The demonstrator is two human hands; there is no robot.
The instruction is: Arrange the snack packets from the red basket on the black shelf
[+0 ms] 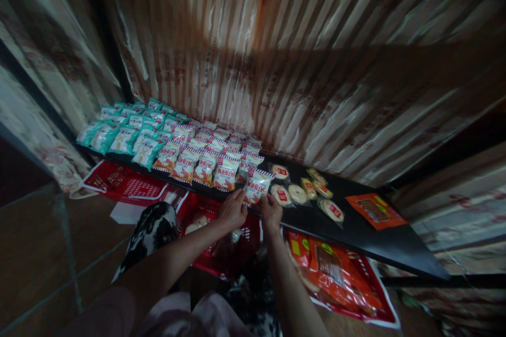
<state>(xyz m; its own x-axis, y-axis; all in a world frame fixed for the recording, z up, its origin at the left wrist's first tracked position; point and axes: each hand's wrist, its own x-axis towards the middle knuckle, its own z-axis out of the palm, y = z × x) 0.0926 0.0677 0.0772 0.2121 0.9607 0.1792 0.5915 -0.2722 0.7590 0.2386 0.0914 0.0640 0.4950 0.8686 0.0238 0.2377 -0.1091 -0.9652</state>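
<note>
Both my hands grip one white-and-orange snack bag [256, 185] with a striped top edge, at the front of a black shelf [371, 242]. My left hand [234, 210] pinches its lower left side, while my right hand [271, 214] is closed on its lower right corner. Rows of matching snack bags [205, 166] stand just left of the held one. To the right, round wrapped pastries [298, 194] lie flat on the shelf, close to my right hand.
Teal snack bags [124, 139] fill the shelf's left end. An orange packet [375, 210] lies toward the right. Below the shelf are a red basket [216, 267] before my knees, another red basket [134, 181] to the left, and orange packets [336, 268] in a basket at right. A pleated curtain hangs behind.
</note>
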